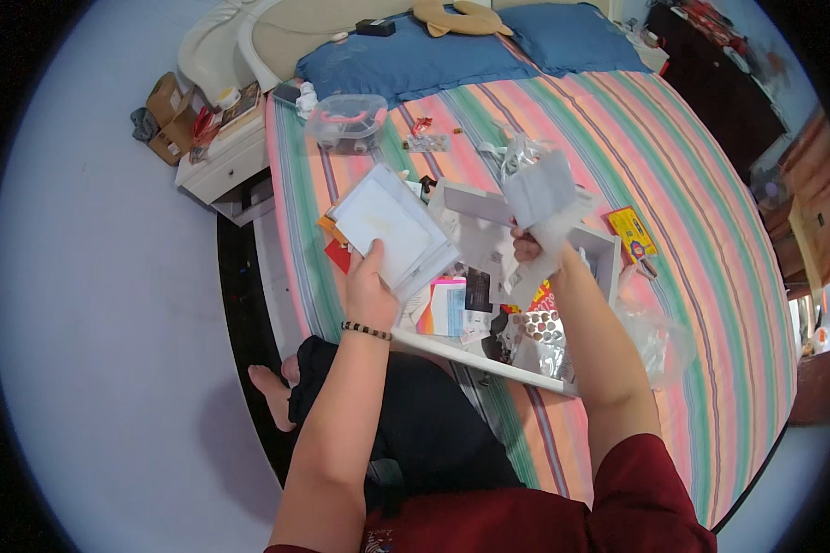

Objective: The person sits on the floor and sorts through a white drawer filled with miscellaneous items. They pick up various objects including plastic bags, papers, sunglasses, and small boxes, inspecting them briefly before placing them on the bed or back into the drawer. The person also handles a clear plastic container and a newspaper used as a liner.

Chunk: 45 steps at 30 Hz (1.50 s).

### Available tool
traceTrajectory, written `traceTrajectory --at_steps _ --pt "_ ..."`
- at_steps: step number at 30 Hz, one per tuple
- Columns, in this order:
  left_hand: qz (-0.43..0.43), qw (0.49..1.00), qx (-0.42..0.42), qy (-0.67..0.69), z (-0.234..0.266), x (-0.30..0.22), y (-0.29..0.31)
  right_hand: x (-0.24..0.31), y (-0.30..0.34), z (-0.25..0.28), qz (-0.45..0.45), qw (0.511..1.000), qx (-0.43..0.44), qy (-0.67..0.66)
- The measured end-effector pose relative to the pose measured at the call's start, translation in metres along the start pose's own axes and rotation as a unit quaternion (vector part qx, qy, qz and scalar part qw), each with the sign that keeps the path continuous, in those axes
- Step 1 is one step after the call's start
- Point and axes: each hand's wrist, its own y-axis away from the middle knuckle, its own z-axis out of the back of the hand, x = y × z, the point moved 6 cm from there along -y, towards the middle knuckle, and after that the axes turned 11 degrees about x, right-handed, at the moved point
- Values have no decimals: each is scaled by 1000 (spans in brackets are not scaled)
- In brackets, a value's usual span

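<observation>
My left hand (369, 288), with a beaded bracelet at the wrist, grips a stack of white papers (392, 226), its thumb on top. The stack is held over the left side of a white drawer (489, 358) on the bed. Above the drawer's right half, my right hand (528, 247) is closed on a white paper packet (539, 189) with crumpled clear plastic about it; its fingers are partly hidden. Inside the drawer lie loose papers (448, 306), a black card (478, 288) and a silver blister pack (539, 325).
A striped bedspread (710, 276) covers the bed. Right of the drawer are a yellow-and-red box (631, 232) and a clear plastic bag (655, 346). A clear lidded container (346, 124) stands behind the papers. Blue pillows (415, 60) lie at the headboard; a white nightstand (226, 170) stands left.
</observation>
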Motion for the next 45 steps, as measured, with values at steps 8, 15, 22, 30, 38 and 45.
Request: traceTrajectory --at_steps 8,15,22,30,38,45 --pt "20 999 -8 40 10 7 -4 58 -39 -41 142 956 -213 145" --pt "21 998 -26 46 8 7 -4 -10 -46 -4 225 807 -222 499" --pt "8 1000 -14 18 13 8 -7 -57 -21 -23 111 497 -160 846" --pt "14 999 -13 26 3 4 -2 -52 -26 -32 39 497 -163 851" --pt "3 1000 -13 21 4 2 -1 -26 -26 -5 33 717 -119 686" --pt "0 1000 -14 13 15 7 -6 55 45 -28 307 696 -204 616"
